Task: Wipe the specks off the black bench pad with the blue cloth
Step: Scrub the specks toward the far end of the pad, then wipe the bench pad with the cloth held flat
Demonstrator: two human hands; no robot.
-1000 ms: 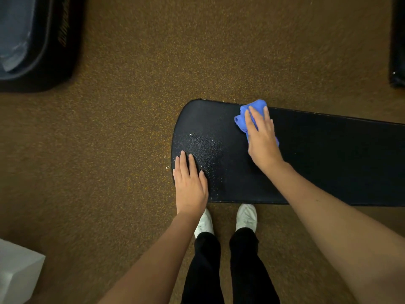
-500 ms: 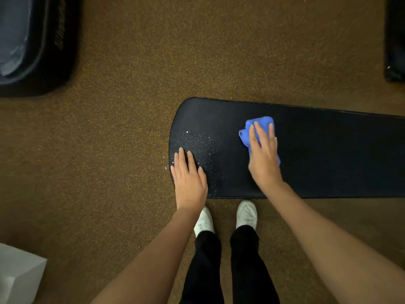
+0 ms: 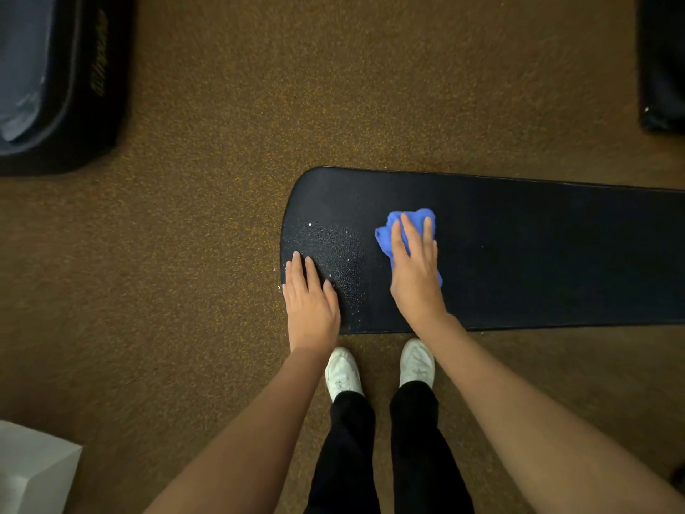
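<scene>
1. The black bench pad (image 3: 537, 261) runs across the right half of the view, rounded end pointing left, sitting over brown speckled carpet (image 3: 222, 217). The specks (image 3: 333, 250) are bunched near that rounded end, a pale scatter between the two hands, and a few stray ones sit further right.

2. The blue cloth (image 3: 389, 235) is bunched up on the pad just right of the speckled patch. The right hand (image 3: 415, 268) lies flat on top of it, fingers straight and close together, pressing it down rather than pinching it. Only the top and left edge of the cloth peek out.

3. The left hand (image 3: 311, 302) is planted flat on the pad's near left corner, fingers straight and close together, holding nothing. Looks like it's just bracing.

4. Far as I can judge, the dirty bit is still mostly untouched, so the wipe has to head left into it.

5. How I'd do it: keep the palm flat so the whole wad makes contact, go in overlapping passes, and drag toward one edge so the grit gets swept off, not smeared around. The textured surface probably traps bits, so firm pressure. The left hand sits on some specks, so it'd have to shift.

6. Further out: white shoes (image 3: 343, 372) below the pad's edge, a dark bin (image 3: 89, 105) top left, a white box (image 3: 33, 473) bottom left.
</scene>
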